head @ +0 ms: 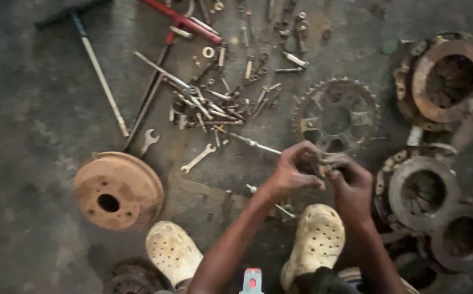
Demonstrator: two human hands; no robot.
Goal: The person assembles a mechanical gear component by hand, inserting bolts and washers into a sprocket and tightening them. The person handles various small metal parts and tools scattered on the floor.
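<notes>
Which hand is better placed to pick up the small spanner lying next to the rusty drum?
Probably the left hand: it is on the same side as the small spanner and rusty drum. The right hand would have to cross over.

I see small metal part (323, 165), dull grey, pinched between fingertips of both hands, held above floor, just over right pale clog, near toothed sprocket. I can't tell exact shape, blurred.
</notes>
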